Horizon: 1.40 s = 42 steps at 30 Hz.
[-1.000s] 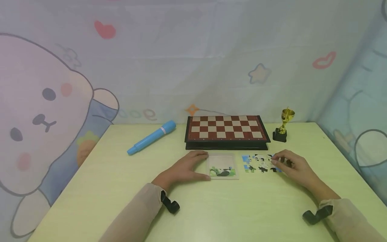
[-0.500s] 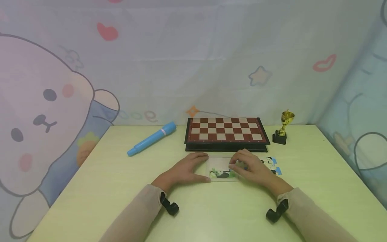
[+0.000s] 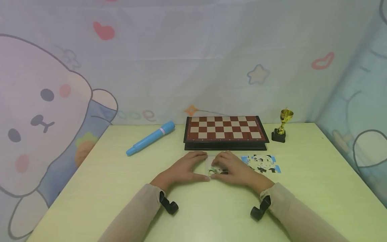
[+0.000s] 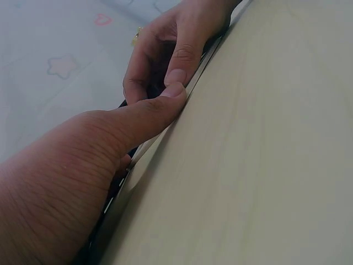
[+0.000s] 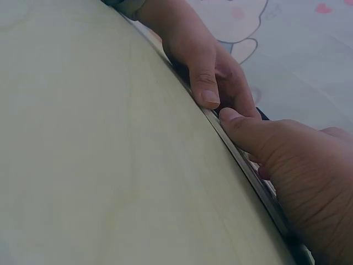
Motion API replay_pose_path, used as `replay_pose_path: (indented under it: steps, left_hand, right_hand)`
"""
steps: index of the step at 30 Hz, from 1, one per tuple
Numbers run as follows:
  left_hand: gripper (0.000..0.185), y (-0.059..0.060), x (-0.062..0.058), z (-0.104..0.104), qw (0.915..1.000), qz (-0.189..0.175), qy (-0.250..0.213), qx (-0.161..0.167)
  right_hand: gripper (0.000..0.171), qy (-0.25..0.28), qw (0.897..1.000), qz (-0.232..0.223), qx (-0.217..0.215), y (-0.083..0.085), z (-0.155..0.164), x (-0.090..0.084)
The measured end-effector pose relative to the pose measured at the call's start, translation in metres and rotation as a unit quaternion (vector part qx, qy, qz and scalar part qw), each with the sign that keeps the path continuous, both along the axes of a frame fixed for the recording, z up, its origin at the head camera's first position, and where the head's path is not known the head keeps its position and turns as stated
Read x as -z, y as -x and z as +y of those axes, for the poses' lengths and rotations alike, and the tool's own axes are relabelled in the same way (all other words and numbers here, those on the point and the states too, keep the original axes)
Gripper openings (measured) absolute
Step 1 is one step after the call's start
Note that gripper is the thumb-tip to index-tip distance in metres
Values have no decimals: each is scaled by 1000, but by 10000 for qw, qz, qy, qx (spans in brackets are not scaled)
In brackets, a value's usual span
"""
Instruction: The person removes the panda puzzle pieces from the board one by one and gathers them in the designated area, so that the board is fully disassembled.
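A shallow pale puzzle tray (image 3: pixel 207 164) lies on the table, with green and black-and-white panda puzzle pieces (image 3: pixel 213 170) along its near side. My left hand (image 3: pixel 182 169) holds the tray at its left edge, fingers at the far corner and thumb at the near one. Over the tray is my right hand (image 3: pixel 234 169), fingers bent and thumb near the left thumb; it hides the tray's right part. Whether a piece is between its fingertips, I cannot tell. Both wrist views show the left thumb (image 4: pixel 157 107) and right thumb (image 5: pixel 242 124) close together low over the tabletop.
Loose panda puzzle pieces (image 3: pixel 263 163) lie right of the tray. Behind it sits a red-and-white chessboard box (image 3: pixel 225 132), with a small gold trophy (image 3: pixel 282 124) to its right. A thick blue pen-shaped object (image 3: pixel 151 138) lies at the left. A printed cloth (image 3: pixel 181 67) hangs behind the table.
My right hand has gone from the loose pieces at the right, leftward over the tray, to beside the left hand's thumb. The left hand has stayed at the tray's left edge.
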<state>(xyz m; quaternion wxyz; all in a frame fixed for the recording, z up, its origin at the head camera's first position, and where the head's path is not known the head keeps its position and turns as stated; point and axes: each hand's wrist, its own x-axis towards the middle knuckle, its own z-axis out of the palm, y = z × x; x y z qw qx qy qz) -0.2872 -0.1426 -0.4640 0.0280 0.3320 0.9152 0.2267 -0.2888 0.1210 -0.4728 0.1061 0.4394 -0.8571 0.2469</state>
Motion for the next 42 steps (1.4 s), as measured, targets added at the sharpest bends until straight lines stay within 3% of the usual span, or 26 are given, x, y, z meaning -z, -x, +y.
replay_pose_path:
  steps: [19,42]
  left_hand:
    - [94,-1,-3,1,9998,-60,169,-40]
    - [97,1,2,0,10000,-26,51,-20]
  right_hand:
    - [30,56,9997,-234,-31,-4,0,-3]
    - [27,251,9978,-605,67,-8,-1,-5]
